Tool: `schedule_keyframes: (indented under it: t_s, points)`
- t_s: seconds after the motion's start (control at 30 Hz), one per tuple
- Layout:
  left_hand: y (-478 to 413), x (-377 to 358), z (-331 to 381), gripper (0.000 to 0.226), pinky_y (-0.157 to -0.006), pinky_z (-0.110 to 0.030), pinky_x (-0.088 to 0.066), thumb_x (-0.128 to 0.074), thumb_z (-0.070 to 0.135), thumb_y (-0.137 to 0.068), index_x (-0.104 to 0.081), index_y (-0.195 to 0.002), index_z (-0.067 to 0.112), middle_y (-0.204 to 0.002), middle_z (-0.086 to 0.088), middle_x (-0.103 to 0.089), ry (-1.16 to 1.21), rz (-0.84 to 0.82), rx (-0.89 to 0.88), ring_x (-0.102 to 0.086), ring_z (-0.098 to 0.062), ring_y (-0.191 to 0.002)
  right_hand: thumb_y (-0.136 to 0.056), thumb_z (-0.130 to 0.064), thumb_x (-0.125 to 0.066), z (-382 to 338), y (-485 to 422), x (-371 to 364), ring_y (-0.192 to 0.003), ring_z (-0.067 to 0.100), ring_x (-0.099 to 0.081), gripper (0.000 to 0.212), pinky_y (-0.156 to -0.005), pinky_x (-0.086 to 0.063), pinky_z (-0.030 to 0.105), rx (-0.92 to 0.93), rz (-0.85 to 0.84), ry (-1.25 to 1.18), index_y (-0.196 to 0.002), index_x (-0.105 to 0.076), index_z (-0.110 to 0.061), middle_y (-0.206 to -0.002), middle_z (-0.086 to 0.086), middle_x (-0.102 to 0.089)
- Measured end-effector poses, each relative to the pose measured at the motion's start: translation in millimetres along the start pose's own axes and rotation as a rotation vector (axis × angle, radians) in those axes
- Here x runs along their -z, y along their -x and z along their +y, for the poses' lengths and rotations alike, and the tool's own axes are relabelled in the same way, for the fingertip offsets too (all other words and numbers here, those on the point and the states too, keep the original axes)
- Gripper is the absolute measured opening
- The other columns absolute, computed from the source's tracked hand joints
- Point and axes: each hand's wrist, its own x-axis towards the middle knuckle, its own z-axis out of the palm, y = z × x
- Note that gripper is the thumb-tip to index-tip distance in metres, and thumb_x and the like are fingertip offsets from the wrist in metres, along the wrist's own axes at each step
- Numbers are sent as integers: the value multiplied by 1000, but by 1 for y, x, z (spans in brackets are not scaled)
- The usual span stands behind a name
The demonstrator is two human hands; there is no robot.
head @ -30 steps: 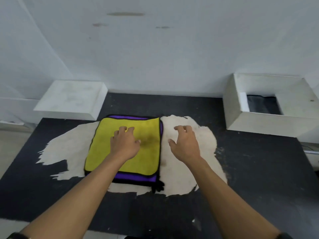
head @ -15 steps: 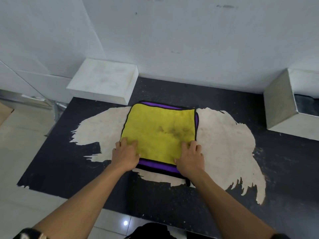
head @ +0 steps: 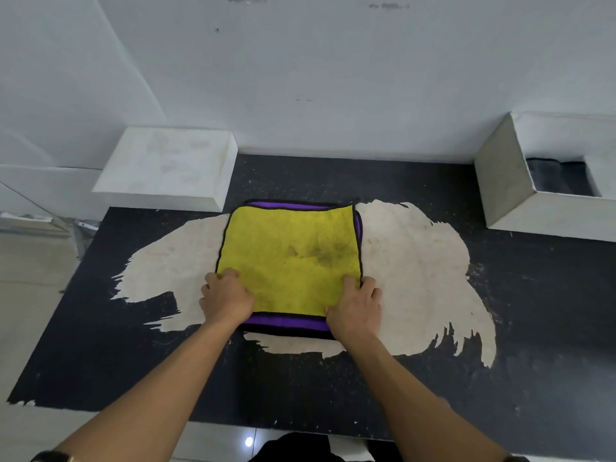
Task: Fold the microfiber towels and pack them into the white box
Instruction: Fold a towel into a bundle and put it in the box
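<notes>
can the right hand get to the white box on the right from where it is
Probably yes. Only dark mat lies between the right hand and the white box, whose open top faces up. The hand grips the yellow towel at its near right corner, so that would come along.

Bare forearms (head: pixel 160 395), dark band (head: pixel 50 456) on left wrist.

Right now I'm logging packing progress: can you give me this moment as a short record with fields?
towel: yellow over purple, folded, flat on the table
left hand: grips the towel's near-left corner
right hand: grips its near-right corner
white box: far right, open, something dark inside
white block: far left, apart from the towel
packed: this towel not yet
</notes>
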Motion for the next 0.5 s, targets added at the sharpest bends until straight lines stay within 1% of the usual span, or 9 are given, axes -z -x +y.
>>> schedule_keyframes:
  t_s: [0.13,0.2,0.23,0.3,0.33,0.37,0.43,0.47,0.5]
  points:
    - [-6,3,1,61,-99,-48,-43,-62,13,-87,-35,-142,15,-137,-15,-40,110,33,67,-47,-37,-120,-86,-12,-56,0,-2,8,-98,23,-45,48,-78,-47,30,-64,27,-78,-129,-36,-15,-119,9,-39]
    - [-7,5,1,62,-86,-43,-47,-62,12,-87,-33,-141,12,-136,-17,-38,174,17,122,-52,-39,-111,-88,-6,-54,1,-5,14,-85,21,-48,45,-71,-45,30,-92,19,-129,-128,-35,-14,-117,8,-42]
    - [-9,5,0,61,-80,-40,-46,-62,12,-87,-33,-140,10,-136,-18,-37,192,-5,154,-54,-39,-108,-88,-5,-53,1,-6,16,-81,21,-48,45,-68,-42,30,-104,10,-153,-129,-35,-13,-117,9,-43]
    - [-12,5,-2,56,-78,-38,-45,-64,15,-86,-39,-135,8,-133,-18,-43,184,-28,187,-56,-38,-106,-88,-2,-52,2,-8,19,-85,25,-53,45,-70,-40,30,-128,-10,-216,-130,-36,-11,-117,10,-48]
    - [-13,7,-3,48,-78,-38,-47,-64,17,-84,-46,-128,7,-127,-17,-50,169,-30,180,-58,-35,-101,-88,-1,-52,4,-10,20,-91,27,-55,44,-72,-40,31,-145,-24,-257,-129,-38,-10,-117,11,-50]
    - [-14,8,-4,35,-74,-36,-49,-63,17,-83,-54,-115,8,-115,-12,-57,148,-23,155,-59,-31,-92,-88,-2,-53,5,-12,21,-96,28,-56,43,-74,-41,32,-166,-40,-300,-128,-40,-9,-116,11,-51]
    - [-14,10,-6,4,-65,-31,-44,-59,12,-83,-55,-85,14,-87,0,-58,119,-25,124,-53,-20,-72,-87,-4,-56,7,-16,22,-98,28,-55,39,-75,-42,32,-209,-65,-369,-124,-45,-8,-115,12,-54]
    - [-13,9,-6,9,-62,-30,-43,-57,11,-83,-55,-76,16,-81,1,-58,118,-11,119,-52,-18,-67,-87,-4,-57,9,-16,23,-94,27,-54,37,-74,-42,32,-221,-67,-394,-122,-47,-8,-115,13,-55]
    - [-13,11,-6,10,-61,-30,-44,-56,12,-82,-58,-73,14,-82,-2,-61,114,-1,121,-54,-20,-67,-87,-4,-57,10,-17,24,-90,25,-51,37,-73,-41,31,-228,-62,-415,-122,-47,-7,-116,13,-54]
